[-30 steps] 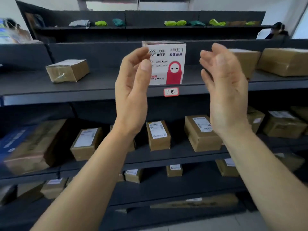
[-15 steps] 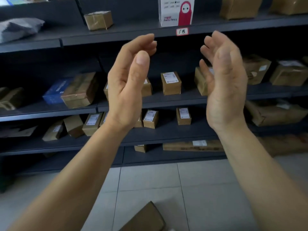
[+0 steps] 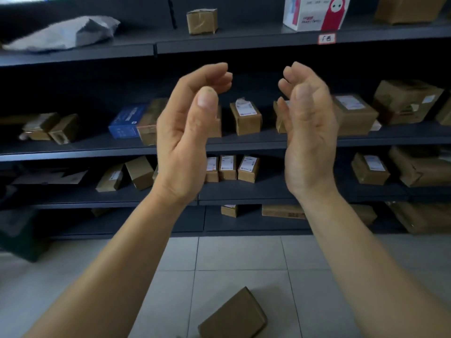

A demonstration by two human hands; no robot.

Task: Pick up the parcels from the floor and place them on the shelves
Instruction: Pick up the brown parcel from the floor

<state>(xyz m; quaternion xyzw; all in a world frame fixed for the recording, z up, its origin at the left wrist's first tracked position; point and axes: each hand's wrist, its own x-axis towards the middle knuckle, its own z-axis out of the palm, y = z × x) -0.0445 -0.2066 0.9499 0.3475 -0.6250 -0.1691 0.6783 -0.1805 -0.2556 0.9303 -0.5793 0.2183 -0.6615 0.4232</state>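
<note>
**Q:** Head cam question: what were the hands actually doing at that point? Holding a parcel or not?

**A:** Nope, nothing in either one. The left hand [image 3: 185, 132] and the right hand [image 3: 307, 128] were both raised in front of the shelves [image 3: 244, 45], palms turned toward each other, fingers loosely curled, a clear gap between them. Wide, relaxed grip on both, no contact with anything. Bare forearms came up from the bottom corners of the frame.

**Q:** So where was the parcel?

**A:** One brown cardboard box [image 3: 234, 315] sat on the tiled floor [image 3: 244, 254], low in the frame between the two forearms, well below the hands and turned at an angle to the tile lines. Its lower edge was cut off by the frame.

**Q:** And the shelves?

**A:** Dark metal racks, several levels. On the top level there was a white and pink box [image 3: 314, 13] with a cartoon figure on it, right above a small red-bordered label [image 3: 326, 39] on the shelf edge. Left of it sat a small taped brown box [image 3: 202, 20], and further left a grey plastic mailer bag [image 3: 66, 32] lying flat. One level down there was a blue box [image 3: 127, 120] beside a tan carton, plus a row of brown boxes with white shipping labels. Lower levels held more small labelled boxes, a bit blurry, so I couldn't read anything on them.
</note>
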